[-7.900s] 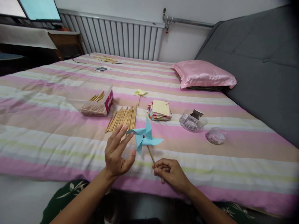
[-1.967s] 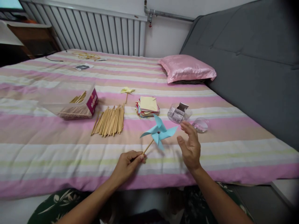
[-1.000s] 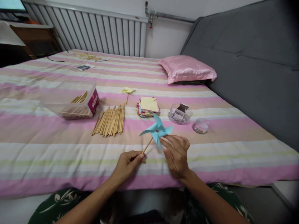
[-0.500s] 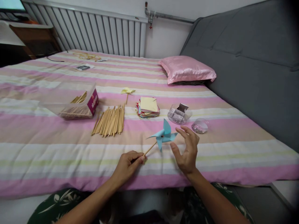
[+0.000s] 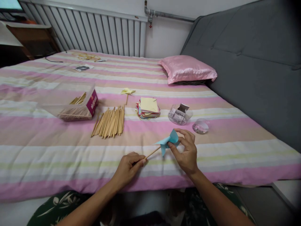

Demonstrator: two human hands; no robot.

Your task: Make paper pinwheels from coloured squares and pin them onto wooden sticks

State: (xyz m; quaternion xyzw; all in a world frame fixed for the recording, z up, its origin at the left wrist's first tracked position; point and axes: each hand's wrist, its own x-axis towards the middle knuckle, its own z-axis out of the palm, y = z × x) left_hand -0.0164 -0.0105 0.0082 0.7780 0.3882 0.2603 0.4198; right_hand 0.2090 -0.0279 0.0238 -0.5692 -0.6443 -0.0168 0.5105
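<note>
Holding a blue pinwheel (image 5: 169, 140) low over the striped bed (image 5: 47, 150), the person looks to be at the checking stage — the toy is assembled and the sails are being handled, perhaps adjusted or set for a spin. The left hand (image 5: 128, 169) pinches the near end of the stick (image 5: 152, 152) between thumb and fingertips, with the stick slanting up and to the right from it. The right hand (image 5: 185, 150) has its thumb and forefinger closed on the sails at the right side of the wheel, the other fingers loosely curled behind; the paper sits just left of that hand, touching the fingertips. A next move would call for a light touch — the paper creases easily — and a steady hold on the stick. Beyond, well apart from both hands, lie loose sticks (image 5: 109, 117), a paper stack (image 5: 147, 107) and a yellow pinwheel (image 5: 127, 92).
</note>
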